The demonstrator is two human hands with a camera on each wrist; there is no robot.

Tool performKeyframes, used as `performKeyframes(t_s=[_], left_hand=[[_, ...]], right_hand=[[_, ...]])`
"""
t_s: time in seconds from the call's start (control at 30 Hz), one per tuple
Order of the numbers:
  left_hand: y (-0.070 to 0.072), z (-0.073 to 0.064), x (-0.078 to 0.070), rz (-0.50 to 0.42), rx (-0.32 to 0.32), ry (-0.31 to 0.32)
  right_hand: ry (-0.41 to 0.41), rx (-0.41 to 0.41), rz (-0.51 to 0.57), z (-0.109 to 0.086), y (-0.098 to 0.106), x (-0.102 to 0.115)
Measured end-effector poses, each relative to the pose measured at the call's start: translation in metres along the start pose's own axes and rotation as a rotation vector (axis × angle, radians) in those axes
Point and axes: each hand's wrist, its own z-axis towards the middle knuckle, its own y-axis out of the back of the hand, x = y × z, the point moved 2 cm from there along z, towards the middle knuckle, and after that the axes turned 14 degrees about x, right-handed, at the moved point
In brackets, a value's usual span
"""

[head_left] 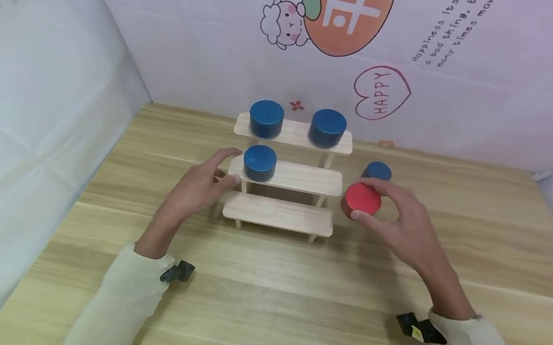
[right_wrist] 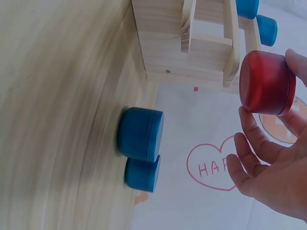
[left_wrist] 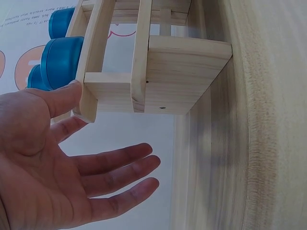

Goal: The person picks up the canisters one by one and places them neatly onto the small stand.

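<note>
A small three-tier wooden shelf stands on the table. Blue round tins sit on it: a tin and another tin on the top tier, and a tin at the left of the middle tier. My left hand holds the middle tier's left end between thumb and index finger; its other fingers are spread out in the left wrist view. My right hand grips a red round tin by its sides, raised just right of the shelf.
Beyond the right hand, a blue tin and another blue tin stand on the wooden table, close together. A white printed cloth hangs behind the shelf, with more white cloth at the left side.
</note>
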Motion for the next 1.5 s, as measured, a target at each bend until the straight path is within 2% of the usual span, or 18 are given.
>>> performKeyframes(t_s=[0.23,0.67,1.0,1.23,1.5], left_hand=[[0.0,0.0,0.001,-0.006,0.001,0.006],[-0.001,0.001,0.003,-0.016,0.007,0.021],[0.003,0.001,0.002,-0.015,-0.004,-0.013],[0.002,0.001,0.001,-0.018,-0.008,-0.006],[-0.001,0.001,0.003,-0.032,-0.007,0.004]], right_hand=[[-0.003,-0.023,0.02,0.007,-0.003,0.005],[0.049,-0.019,0.022,0.021,-0.012,0.018],[0.094,-0.024,0.012,0.037,-0.015,0.027],[0.124,-0.034,0.039,0.047,-0.019,0.032],[0.106,-0.067,0.014,0.055,-0.026,0.031]])
